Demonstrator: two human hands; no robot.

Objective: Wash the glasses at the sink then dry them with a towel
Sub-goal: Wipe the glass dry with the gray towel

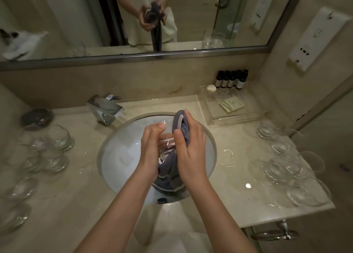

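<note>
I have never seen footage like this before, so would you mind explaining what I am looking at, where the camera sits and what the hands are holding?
There is no machine here: a person wears one wide-angle camera on the head, looking down at their own bare hands over a round sink. The left hand holds a clear glass, and the right hand grips a grey towel against it, so this looks like the drying step. More glasses stand on the counter to the left and others to the right. Behind are a faucet, small dark bottles and a mirror showing the same person.
</note>
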